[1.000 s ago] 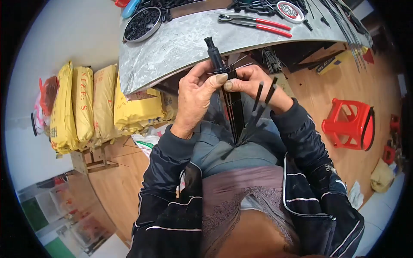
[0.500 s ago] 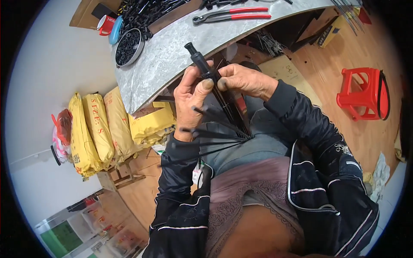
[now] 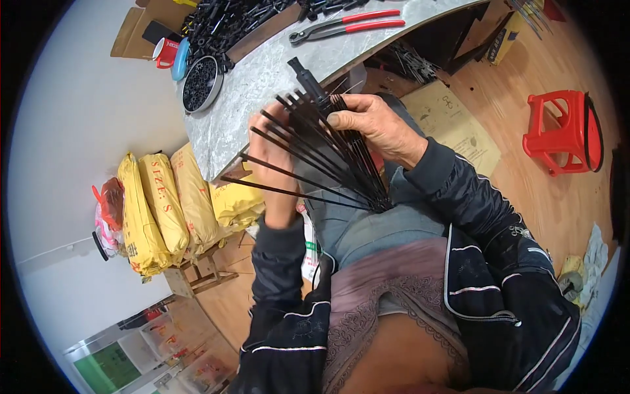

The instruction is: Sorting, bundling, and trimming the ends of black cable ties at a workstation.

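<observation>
A black umbrella frame (image 3: 357, 155) stands slanted over my lap, its thick stepped end (image 3: 306, 80) pointing up toward the table edge. Some of its thin black ribs (image 3: 298, 157) fan out to the left from a joint near my jeans; others lie bunched along the shaft. My right hand (image 3: 387, 129) is closed round the bunched ribs and shaft just below the thick end, thumb pressed on top. Behind the fanned ribs is my left hand (image 3: 268, 154), raised beside the frame, its fingers mostly hidden by the ribs and slightly blurred.
On the grey table (image 3: 243, 98) lie red-handled pliers (image 3: 348, 26), a heap of black parts (image 3: 230, 26) and a round dish of small black rings (image 3: 200, 82). Yellow sacks (image 3: 161, 197) stand at left. A red stool (image 3: 558, 134) is on the floor at right.
My left hand has come off the thick end and moved left and down behind the ribs. More ribs now fan outward, higher than before. My right hand keeps its hold.
</observation>
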The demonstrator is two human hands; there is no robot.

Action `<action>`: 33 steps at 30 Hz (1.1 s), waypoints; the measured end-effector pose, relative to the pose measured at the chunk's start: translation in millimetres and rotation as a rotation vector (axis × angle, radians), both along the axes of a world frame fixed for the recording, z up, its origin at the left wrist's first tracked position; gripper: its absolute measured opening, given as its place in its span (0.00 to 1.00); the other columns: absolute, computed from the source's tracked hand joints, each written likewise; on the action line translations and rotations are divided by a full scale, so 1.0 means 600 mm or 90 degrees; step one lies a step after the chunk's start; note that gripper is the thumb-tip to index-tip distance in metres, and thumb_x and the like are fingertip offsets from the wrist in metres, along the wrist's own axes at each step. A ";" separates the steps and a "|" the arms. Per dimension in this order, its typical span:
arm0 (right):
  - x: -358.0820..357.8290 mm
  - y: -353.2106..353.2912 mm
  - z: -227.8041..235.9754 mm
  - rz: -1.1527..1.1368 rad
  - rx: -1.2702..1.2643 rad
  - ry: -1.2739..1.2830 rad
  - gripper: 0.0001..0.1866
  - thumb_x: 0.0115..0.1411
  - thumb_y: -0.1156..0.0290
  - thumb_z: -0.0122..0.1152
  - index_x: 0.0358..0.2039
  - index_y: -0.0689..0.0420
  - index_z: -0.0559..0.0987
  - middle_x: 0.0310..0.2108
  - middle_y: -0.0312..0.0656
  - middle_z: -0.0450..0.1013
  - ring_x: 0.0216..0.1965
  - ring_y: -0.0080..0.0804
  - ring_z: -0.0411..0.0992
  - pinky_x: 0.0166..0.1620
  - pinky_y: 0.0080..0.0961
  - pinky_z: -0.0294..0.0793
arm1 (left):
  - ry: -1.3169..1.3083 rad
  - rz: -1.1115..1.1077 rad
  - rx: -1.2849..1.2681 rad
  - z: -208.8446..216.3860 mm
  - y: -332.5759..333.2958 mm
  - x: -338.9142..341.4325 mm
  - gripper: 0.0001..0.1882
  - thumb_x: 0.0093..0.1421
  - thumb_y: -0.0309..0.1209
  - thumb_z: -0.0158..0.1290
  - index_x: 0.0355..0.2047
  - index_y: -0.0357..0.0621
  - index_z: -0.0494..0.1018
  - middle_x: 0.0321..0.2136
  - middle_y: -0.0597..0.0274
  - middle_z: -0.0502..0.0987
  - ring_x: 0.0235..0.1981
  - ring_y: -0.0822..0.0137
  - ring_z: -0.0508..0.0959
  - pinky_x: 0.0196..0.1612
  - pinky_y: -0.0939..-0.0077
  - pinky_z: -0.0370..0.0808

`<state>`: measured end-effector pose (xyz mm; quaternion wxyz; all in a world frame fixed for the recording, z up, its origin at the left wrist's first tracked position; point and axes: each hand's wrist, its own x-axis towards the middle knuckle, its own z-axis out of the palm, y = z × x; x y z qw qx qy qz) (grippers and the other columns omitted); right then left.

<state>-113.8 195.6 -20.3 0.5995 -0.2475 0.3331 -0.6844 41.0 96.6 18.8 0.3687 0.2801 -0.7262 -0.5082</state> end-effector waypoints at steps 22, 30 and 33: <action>0.030 -0.002 0.024 -0.434 -0.033 0.580 0.14 0.52 0.74 0.66 0.40 0.63 0.78 0.36 0.40 0.72 0.32 0.23 0.70 0.36 0.20 0.71 | 0.113 0.062 0.191 0.015 0.047 -0.068 0.17 0.55 0.26 0.62 0.43 0.30 0.74 0.33 0.63 0.78 0.31 0.76 0.75 0.37 0.84 0.73; -0.027 0.008 0.017 -0.184 0.028 0.502 0.11 0.52 0.69 0.67 0.24 0.62 0.75 0.16 0.29 0.65 0.22 0.17 0.62 0.28 0.18 0.63 | 0.159 0.062 0.168 0.005 0.061 -0.074 0.16 0.56 0.27 0.61 0.43 0.30 0.74 0.33 0.62 0.78 0.32 0.75 0.76 0.38 0.84 0.73; -0.044 0.000 0.016 -0.044 0.027 0.431 0.12 0.53 0.67 0.67 0.22 0.61 0.75 0.17 0.27 0.65 0.22 0.15 0.60 0.27 0.17 0.61 | 0.164 0.062 0.151 0.007 0.064 -0.069 0.16 0.56 0.27 0.61 0.44 0.31 0.74 0.33 0.62 0.78 0.33 0.76 0.76 0.38 0.84 0.73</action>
